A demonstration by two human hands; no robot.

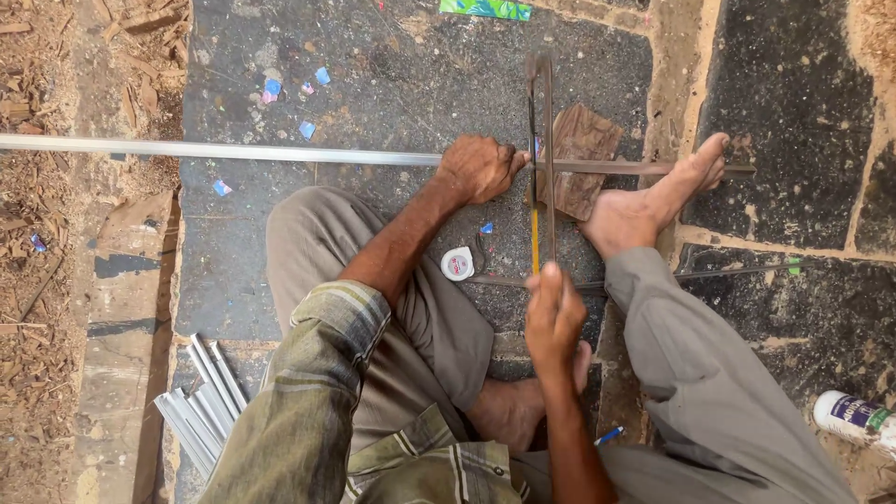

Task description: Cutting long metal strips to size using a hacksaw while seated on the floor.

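- I sit on dark stone slabs (392, 75) with pale mortar joints (667, 84) between them.
- Wood chips (37, 187) litter the ground at my left.
- Daylight falls flat across the floor, brightest at the edges.

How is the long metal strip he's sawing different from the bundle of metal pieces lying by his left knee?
The long metal strip is a single piece spanning the floor, gripped by the left hand and pinned by a foot; the bundle of cut pieces is several short lengths lying loose, untouched. The strip lies level across the view; the bundle lies slantwise. Both are silvery metal.
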